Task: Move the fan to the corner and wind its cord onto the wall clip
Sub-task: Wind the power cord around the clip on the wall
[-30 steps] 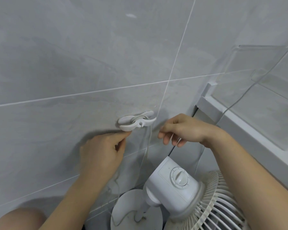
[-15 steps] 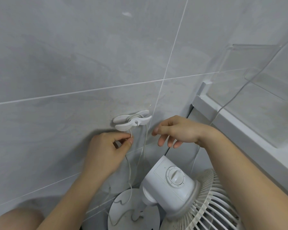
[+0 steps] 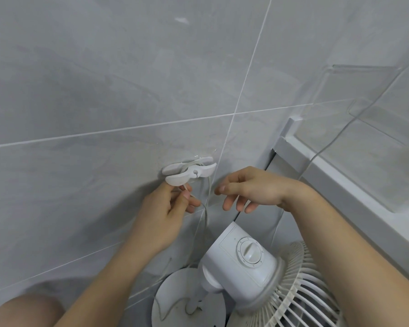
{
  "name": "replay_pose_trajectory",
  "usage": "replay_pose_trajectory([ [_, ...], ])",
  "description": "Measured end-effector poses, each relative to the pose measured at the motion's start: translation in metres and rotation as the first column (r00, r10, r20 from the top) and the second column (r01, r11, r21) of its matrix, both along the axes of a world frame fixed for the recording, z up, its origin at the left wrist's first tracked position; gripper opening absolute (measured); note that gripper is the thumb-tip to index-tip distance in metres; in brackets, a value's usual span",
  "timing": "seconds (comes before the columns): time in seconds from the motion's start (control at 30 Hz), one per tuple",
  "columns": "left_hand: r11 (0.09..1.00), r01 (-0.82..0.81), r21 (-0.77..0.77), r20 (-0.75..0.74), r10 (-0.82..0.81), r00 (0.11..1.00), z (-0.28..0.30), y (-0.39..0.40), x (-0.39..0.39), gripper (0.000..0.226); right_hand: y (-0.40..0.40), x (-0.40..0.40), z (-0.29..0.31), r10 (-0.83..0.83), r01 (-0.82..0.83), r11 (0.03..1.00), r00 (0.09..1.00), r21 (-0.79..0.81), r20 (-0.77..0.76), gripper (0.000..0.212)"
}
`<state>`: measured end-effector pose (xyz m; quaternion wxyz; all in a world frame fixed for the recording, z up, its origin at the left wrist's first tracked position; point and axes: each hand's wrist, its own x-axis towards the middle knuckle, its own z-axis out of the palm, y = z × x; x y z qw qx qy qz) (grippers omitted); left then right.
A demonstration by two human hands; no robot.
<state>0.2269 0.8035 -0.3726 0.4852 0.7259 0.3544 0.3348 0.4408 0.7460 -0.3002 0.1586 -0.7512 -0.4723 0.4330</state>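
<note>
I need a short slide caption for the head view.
Left hand pinches fan cord below wall clip; right hand open.

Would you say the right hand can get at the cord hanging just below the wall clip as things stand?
Probably yes. The right hand hangs open beside the cord below the wall clip, with only bare tile between them. The left hand pinches the cord further left, out of the way.
</note>
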Motion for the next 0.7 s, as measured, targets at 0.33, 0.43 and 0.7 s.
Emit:
replay_pose_trajectory([
  [0.33, 0.991, 0.062, -0.119, 0.076, -0.053, 0.996, 0.005, -0.002, -0.001, 0.01, 0.003, -0.007, -0.011, 0.124, -0.124, 0.992, 0.992, -0.009, 0.036, 0.025],
  [0.43, 0.99, 0.062, -0.127, 0.08, -0.052, 0.995, 0.005, -0.003, 0.0, 0.01, 0.006, -0.011, -0.016, 0.148, -0.147, 0.989, 0.988, -0.021, 0.043, 0.023],
  [0.7, 0.99, 0.058, -0.127, 0.082, -0.048, 0.996, 0.007, -0.001, -0.003, 0.011, 0.011, -0.007, -0.021, 0.15, -0.148, 0.989, 0.982, -0.022, 0.119, 0.013],
])
